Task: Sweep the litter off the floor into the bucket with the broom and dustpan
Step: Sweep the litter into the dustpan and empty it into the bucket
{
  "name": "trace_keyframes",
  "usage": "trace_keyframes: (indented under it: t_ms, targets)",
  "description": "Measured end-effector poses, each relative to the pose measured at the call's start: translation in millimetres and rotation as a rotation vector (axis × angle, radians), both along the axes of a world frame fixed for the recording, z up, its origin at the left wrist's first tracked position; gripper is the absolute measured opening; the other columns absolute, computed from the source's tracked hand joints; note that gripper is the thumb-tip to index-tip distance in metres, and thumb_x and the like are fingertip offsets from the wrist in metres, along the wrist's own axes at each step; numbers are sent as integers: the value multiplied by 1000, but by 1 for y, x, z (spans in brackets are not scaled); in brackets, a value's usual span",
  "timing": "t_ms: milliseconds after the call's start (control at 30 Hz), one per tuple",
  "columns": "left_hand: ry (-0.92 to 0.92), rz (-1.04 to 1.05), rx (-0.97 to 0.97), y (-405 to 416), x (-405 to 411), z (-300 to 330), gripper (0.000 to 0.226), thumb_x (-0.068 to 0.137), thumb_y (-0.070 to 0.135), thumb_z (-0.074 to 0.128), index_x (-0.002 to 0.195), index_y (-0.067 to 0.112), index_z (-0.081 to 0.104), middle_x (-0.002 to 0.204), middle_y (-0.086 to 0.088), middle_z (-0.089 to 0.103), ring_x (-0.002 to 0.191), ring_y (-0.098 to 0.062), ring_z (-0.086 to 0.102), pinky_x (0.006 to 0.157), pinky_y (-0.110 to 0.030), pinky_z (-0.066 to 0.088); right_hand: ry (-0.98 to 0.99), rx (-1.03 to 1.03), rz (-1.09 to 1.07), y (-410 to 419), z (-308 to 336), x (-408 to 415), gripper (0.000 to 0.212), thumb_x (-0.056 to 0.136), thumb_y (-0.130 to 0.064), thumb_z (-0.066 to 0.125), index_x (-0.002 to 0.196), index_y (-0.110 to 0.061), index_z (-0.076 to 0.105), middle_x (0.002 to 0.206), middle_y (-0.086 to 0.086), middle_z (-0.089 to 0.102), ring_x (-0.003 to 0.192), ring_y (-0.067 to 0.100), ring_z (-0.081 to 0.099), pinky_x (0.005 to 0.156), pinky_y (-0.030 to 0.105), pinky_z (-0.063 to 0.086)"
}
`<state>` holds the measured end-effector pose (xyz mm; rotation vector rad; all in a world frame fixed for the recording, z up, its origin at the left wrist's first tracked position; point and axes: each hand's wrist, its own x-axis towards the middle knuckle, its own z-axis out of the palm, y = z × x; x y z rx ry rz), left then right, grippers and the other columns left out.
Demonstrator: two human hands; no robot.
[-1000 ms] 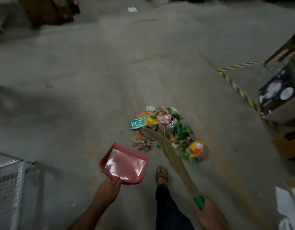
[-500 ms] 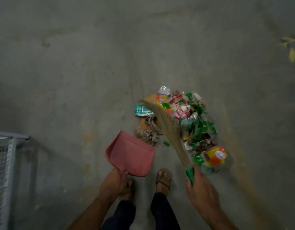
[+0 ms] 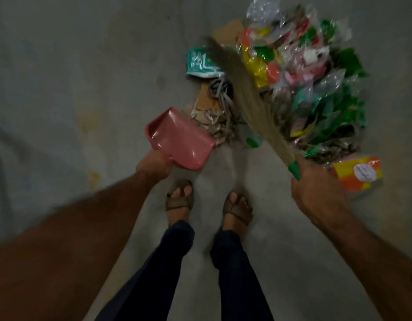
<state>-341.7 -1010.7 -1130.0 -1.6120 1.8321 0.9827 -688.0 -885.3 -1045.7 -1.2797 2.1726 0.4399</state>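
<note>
An indoor utility or storage-type space is suggested, exact type can't be told. Only bare, stained grey concrete floor [image 3: 80, 72] is seen, dimly lit, w/ a heap of wrappers & packaging litter [image 3: 299, 72] lying on it.

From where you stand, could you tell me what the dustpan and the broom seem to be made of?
The dustpan looks like pink moulded plastic, glossy with light glints. The broom seems a bundle of dry tan grass or fibre, matte, with a green, probably plastic, handle.
</note>
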Motion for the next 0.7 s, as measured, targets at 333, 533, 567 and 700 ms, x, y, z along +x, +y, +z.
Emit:
trace_keyframes:
  t_ms: [333, 533, 567, 700]
  targets:
    - [52, 54, 48, -27, 5, -5, 43, 101, 28, 48, 131, -2, 52, 132, -29, 52, 117, -42, 54, 93, -39, 41, -232, 58, -189, 116, 69, 16, 72, 80, -26, 75, 145, -32, 45, 108, 9, 65, 90, 34, 68, 69, 44, 57]
    - [72, 93, 56, -20, 14, -4, 42, 100, 30, 50, 130, 1, 53, 128, -27, 57, 115, -42, 56, 94, -41, 43, -154, -67, -358, 103, 85, 9, 67, 83, -22, 72, 144, -28, 45, 113, 14, 65, 98, 37, 65, 79, 42, 52]
    - [65, 96, 49, -19, 14, -5, 42, 100, 30, 49, 130, 1, 53, 127, -27, 57, 114, -42, 56, 93, -42, 43, -148, -64, -384, 97, 81, 8, 64, 86, -23, 69, 144, -27, 44, 114, 14, 65, 99, 37, 64, 79, 41, 51]
    - [-1, 181, 36, -18, 16, -7, 41, 99, 33, 48, 125, 3, 53, 117, -22, 62, 105, -38, 60, 88, -40, 47, -78, -10, -344, 76, 72, 7, 57, 88, -26, 64, 142, -24, 45, 101, 15, 63, 89, 37, 62, 69, 39, 47]
